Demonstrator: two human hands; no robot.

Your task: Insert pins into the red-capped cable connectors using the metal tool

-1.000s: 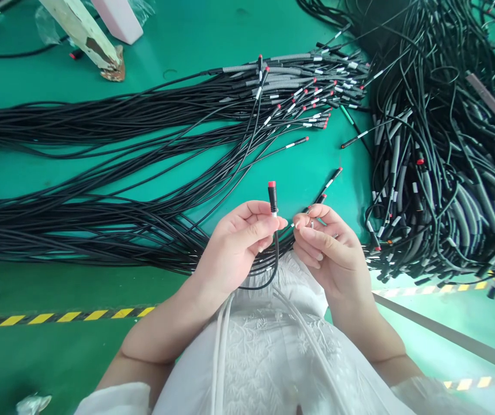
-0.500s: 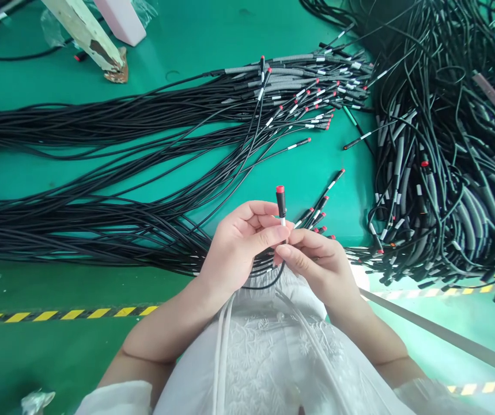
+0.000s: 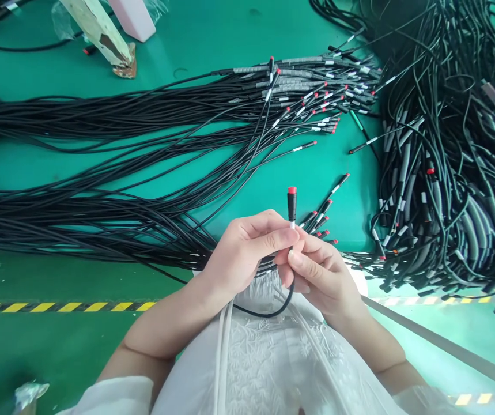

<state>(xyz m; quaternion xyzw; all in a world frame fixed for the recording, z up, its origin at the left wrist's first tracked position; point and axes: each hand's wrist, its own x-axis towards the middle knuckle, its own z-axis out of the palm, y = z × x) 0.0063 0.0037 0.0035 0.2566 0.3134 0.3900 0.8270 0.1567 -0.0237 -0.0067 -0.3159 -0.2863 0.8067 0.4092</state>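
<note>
My left hand pinches a thin black cable just below its black connector with a red tip, which stands upright. Pressed against it from the right, my right hand has its fingers closed on the same cable beneath the white label band. The cable loops down over my white dress. Just behind my hands lies a small cluster of red-tipped cable ends.
Long black cable bundles stretch across the green floor to the left, their red-tipped ends fanned out at the top middle. A tangled cable heap fills the right. Yellow-black tape crosses lower left. A wooden leg stands upper left.
My right hand moved left from beside the cable and closed on it under my left fingers. The connector shifted slightly right, and the cable loop sank lower over my lap.
</note>
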